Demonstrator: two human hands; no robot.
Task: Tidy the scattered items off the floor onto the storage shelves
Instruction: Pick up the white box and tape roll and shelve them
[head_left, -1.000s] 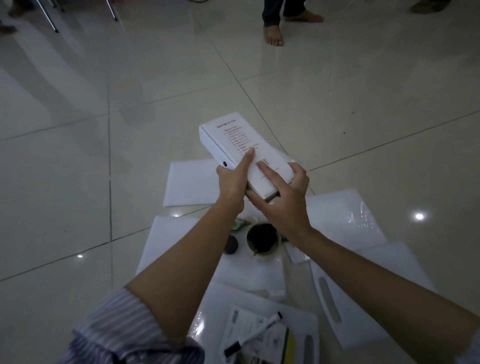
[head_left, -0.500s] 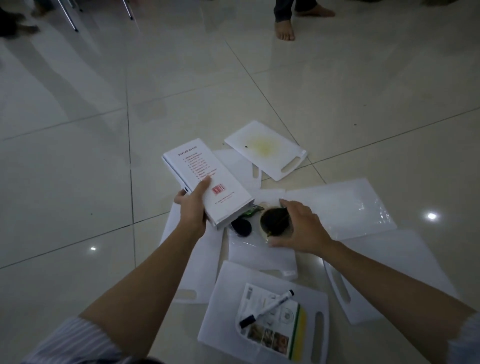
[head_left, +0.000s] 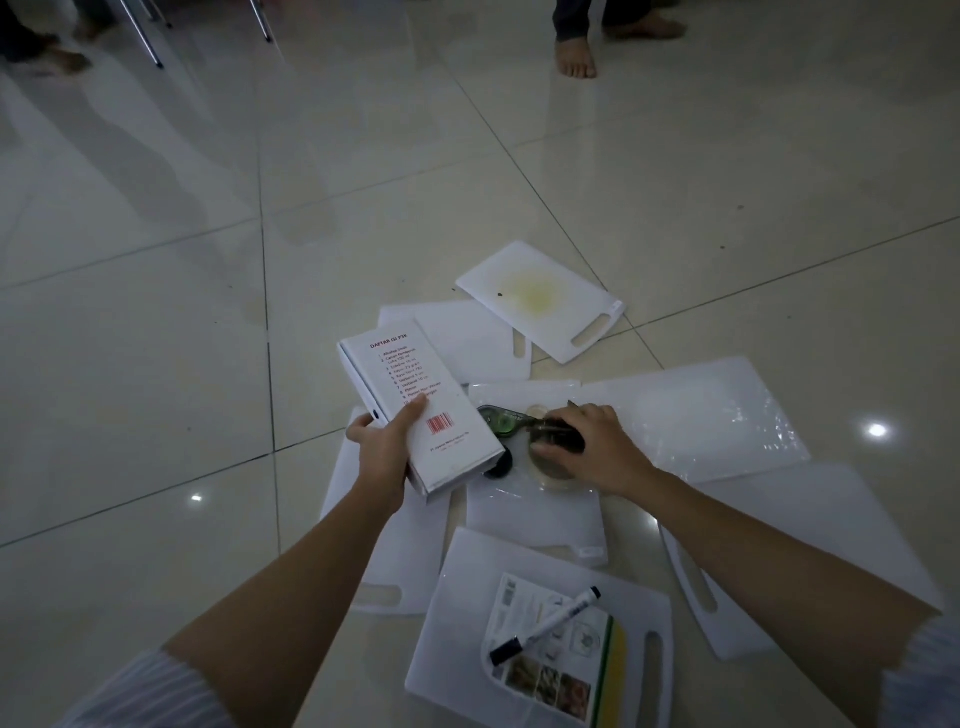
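Note:
My left hand (head_left: 384, 447) grips a white first-aid box (head_left: 415, 410) with red print, held tilted above the floor. My right hand (head_left: 587, 441) is down on a pile of white cutting boards, its fingers curled round a small dark object (head_left: 558, 439) that sits over a tape roll (head_left: 550, 467). A green-and-clear tape dispenser (head_left: 501, 418) lies just left of those fingers. A small black lid (head_left: 498, 466) peeks out under the box. No shelves are in view.
Several white cutting boards are scattered on the tiled floor, one stained yellow (head_left: 540, 299) at the back. A board near me (head_left: 535, 629) carries a leaflet (head_left: 556, 649) and a black-capped marker (head_left: 545, 626). A person's bare foot (head_left: 574, 60) and chair legs (head_left: 150, 39) stand far off.
Both hands held the box; my right hand let go and dropped to the dark object on the pile. My left hand carried the box left and lower, uncovering the stained board.

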